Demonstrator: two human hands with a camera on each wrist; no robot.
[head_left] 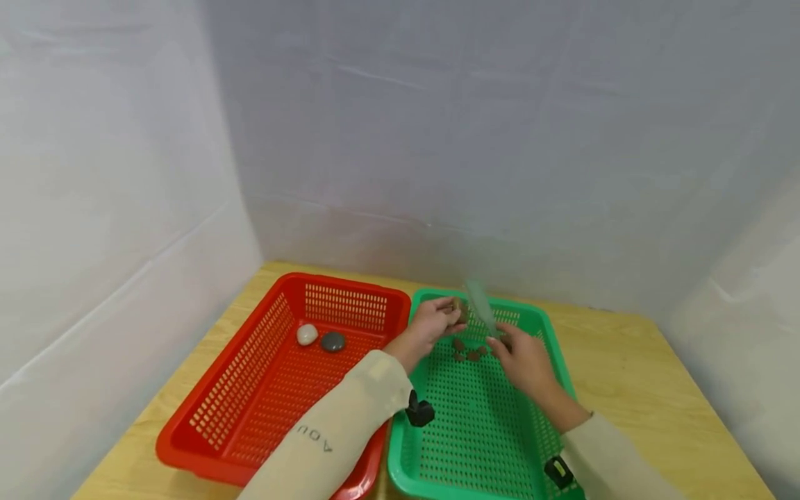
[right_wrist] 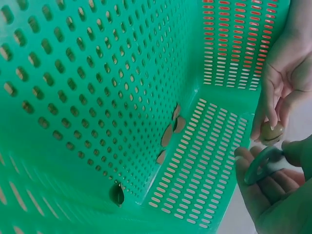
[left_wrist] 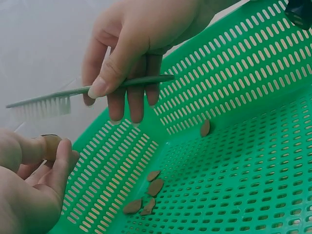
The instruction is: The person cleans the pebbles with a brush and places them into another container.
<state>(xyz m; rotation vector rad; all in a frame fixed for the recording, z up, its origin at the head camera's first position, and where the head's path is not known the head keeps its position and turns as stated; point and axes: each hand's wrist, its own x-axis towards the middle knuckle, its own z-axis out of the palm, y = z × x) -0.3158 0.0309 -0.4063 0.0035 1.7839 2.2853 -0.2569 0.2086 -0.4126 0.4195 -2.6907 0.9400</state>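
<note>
My left hand [head_left: 431, 323] is raised over the far left part of the green basket [head_left: 409, 455]. Its fingertips pinch a small rounded brownish stone [left_wrist: 51, 147], mostly covered by the fingers. Opposite it, my right hand [head_left: 525, 357] grips a green brush [left_wrist: 53, 97] by the handle, thumb on one side and fingers on the other. The brush's pale bristles point down in the left wrist view, and its head is apart from the stone there. Only the looped handle end [right_wrist: 261, 163] shows clearly in the right wrist view. Several flat brown pieces [left_wrist: 155, 187] lie on the basket floor below.
To the left stands a red basket [head_left: 175, 444], side by side with the green one. Inside it are a white stone [head_left: 307, 335] and a dark grey stone [head_left: 333, 342]. Both baskets stand on a wooden table [head_left: 662, 403], with pale sheeting [head_left: 500, 139] behind and at the sides.
</note>
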